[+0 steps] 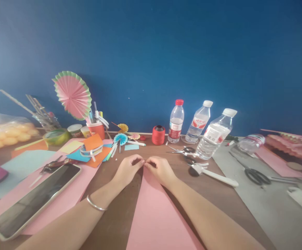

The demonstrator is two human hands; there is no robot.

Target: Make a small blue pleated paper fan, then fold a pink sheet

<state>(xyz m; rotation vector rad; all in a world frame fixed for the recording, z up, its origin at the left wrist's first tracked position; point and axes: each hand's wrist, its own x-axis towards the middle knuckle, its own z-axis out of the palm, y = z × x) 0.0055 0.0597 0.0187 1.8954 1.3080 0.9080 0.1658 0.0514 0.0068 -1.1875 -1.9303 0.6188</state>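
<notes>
A sheet of pink paper (158,211) runs from the near edge of the view up to my hands at the middle of the table. My left hand (128,170) pinches its far end, thumb and fingertips pressed together. Right beside it, my right hand (161,170) pinches the same end, and the fingertips of both hands almost meet. The fingers cover the paper's far edge, so any fold there is hidden. A silver bracelet (95,205) circles my left wrist.
Left lie a phone (36,201), coloured papers and a red cup (96,130) of pens beside a pleated fan (72,95). A red thread spool (158,135) stands ahead. Right are water bottles (213,133), scissors (257,176) and a white-handled tool (215,174). A blue wall rises behind.
</notes>
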